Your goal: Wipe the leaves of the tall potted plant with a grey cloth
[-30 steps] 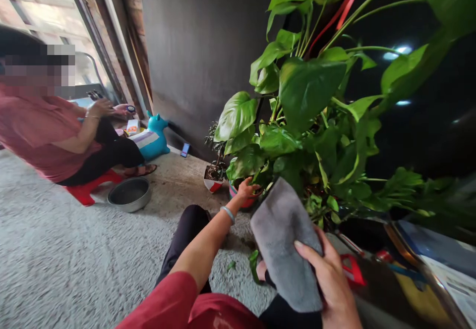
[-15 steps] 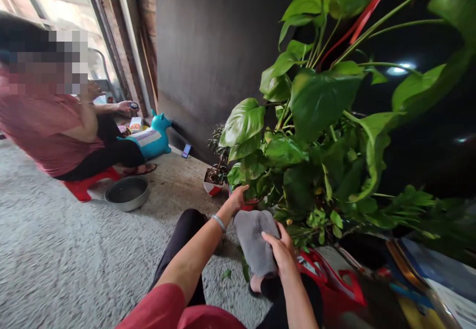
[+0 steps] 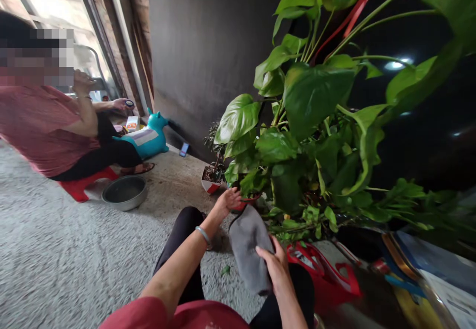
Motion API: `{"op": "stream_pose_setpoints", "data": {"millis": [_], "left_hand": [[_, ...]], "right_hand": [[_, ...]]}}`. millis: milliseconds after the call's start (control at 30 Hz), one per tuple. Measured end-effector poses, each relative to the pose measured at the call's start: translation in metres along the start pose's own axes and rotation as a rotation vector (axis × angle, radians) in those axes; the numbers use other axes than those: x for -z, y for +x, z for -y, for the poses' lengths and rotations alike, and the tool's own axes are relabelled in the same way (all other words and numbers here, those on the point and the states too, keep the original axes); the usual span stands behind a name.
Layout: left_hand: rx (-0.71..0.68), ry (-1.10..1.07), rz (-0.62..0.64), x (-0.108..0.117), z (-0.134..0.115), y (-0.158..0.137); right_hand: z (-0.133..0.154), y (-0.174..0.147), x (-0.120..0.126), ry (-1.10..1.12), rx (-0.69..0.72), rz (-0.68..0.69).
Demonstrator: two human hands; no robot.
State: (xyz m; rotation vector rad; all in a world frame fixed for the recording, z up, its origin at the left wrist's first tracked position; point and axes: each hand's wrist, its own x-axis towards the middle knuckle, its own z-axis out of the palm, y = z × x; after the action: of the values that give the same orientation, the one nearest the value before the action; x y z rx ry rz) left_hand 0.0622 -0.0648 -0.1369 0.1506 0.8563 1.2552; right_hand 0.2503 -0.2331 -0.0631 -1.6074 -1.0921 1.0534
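Note:
A grey cloth (image 3: 249,249) hangs in folds from my right hand (image 3: 274,262), the thumb pressed on its face and the fingers behind it. My left hand (image 3: 228,200), with a pale bangle at the wrist, reaches forward with its fingers stretched out and apart, nothing visible in them. Just beyond those fingertips are the lower leaves of a large green leafy plant (image 3: 277,145). Part of its red pot (image 3: 243,204) shows below the leaves, beside my left hand; whether the hand touches a leaf, I cannot tell.
To the left another person sits on a red stool (image 3: 76,188), near a grey basin (image 3: 124,192). A small potted plant (image 3: 212,178), a phone (image 3: 184,149) and a blue animal toy (image 3: 150,136) stand along the dark wall. A red bag (image 3: 327,274) lies at right.
My left hand has drawn back slightly from the leaves, and its fingers have spread. The cloth in my right hand has shifted down and hangs longer.

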Motion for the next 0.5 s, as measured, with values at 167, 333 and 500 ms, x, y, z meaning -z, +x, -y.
{"op": "stream_pose_setpoints", "data": {"millis": [167,333,500], "left_hand": [[-0.223,0.031,-0.113,0.004,-0.034,-0.008],[-0.372,0.091,0.024,-0.040,-0.059,-0.010],[-0.307,0.188,0.099,-0.065,-0.041,-0.010]], "right_hand": [[0.003,-0.017,0.021,-0.066,-0.059,0.011],[0.060,-0.016,0.020,-0.015,0.048,-0.007],[0.128,0.020,-0.008,-0.035,0.472,-0.227]]}}
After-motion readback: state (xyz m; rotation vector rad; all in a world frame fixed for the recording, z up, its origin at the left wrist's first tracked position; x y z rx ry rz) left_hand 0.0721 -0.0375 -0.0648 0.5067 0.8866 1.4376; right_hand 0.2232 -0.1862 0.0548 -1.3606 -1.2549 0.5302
